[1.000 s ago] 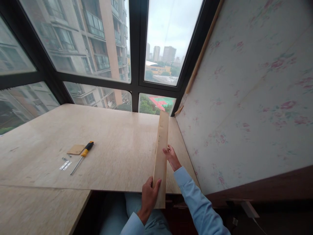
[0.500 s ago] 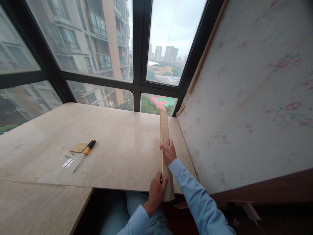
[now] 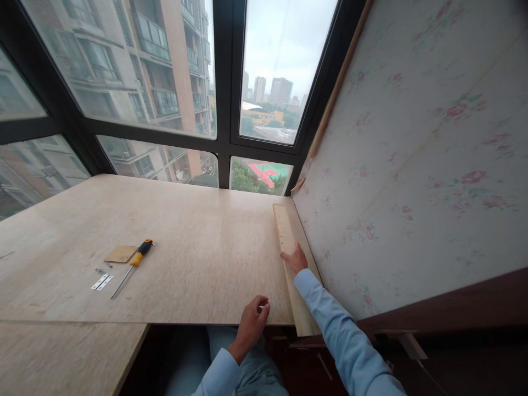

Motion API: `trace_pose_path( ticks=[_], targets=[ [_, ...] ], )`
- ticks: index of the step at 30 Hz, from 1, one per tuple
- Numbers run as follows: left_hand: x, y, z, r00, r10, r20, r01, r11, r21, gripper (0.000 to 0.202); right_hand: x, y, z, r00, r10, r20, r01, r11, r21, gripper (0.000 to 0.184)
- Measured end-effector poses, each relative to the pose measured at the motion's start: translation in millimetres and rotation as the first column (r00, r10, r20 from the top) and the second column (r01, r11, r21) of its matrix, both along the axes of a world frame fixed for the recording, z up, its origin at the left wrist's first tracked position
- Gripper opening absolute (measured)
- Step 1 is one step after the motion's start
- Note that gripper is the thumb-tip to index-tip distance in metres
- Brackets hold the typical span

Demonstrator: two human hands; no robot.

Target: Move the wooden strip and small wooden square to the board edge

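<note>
The long wooden plank [image 3: 284, 225] lies flat on the table [image 3: 198, 247], along its right edge and just beside the wall with the faded flower pattern [image 3: 412, 165]. Its far end points toward the corner under the window [image 3: 264, 71], and its near end sticks out a little past the table's front edge. A row of small holes shows along the face nearest you.

Your right hand [image 3: 295, 257] rests on top of the plank about halfway along it, palm down with the fingers spread and not wrapped around the wood. Your left hand [image 3: 251, 322] is away from the plank, at the table's front edge just left of the plank's near end. Its fingers are loosely curled and hold nothing; whether they touch the tabletop is hard to tell. The two hands are apart, the right farther from you than the left.

Well to the left on the same table, a screwdriver with a yellow and black handle [image 3: 132, 268] lies with its shaft pointing toward you. A small flat piece of wood [image 3: 120, 253] touches the handle on its left. Two small metal hinges [image 3: 101, 282] lie just beside the shaft. A lower wooden surface [image 3: 61, 357] adjoins the table at the near left.
</note>
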State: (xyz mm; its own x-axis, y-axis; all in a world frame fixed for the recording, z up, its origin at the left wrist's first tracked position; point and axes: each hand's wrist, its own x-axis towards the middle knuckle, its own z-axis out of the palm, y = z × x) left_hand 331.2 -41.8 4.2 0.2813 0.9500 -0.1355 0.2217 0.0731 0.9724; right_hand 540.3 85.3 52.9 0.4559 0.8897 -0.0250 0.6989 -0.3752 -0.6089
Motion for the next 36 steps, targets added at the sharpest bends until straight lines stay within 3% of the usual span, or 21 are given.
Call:
trace_pose_path(
  ticks=[9, 22, 30, 36],
  targets=[
    [-21, 22, -3.2, 0.990, 0.138, 0.038, -0.137, 0.990, -0.024, 0.038, 6, -6, -14.1, 0.987, -0.030, 0.156, 0.052, 0.989, -0.141, 0.079],
    [-42, 38, -17.7, 0.929, 0.336, 0.154, -0.312, 0.937, -0.159, 0.041, -8, -13, -31.7, 0.982, -0.020, 0.190, 0.057, 0.980, -0.190, 0.087],
    [-45, 35, -17.3, 0.942, 0.299, 0.150, -0.278, 0.950, -0.144, 0.043, -11, -19, -45.7, 0.977, -0.003, 0.212, 0.038, 0.987, -0.157, 0.083],
    [-51, 30, -15.7, 0.959, 0.238, 0.155, -0.216, 0.965, -0.146, 0.039, -14, -24, -46.3, 0.974, 0.012, 0.224, 0.019, 0.991, -0.135, 0.080]
  ],
)
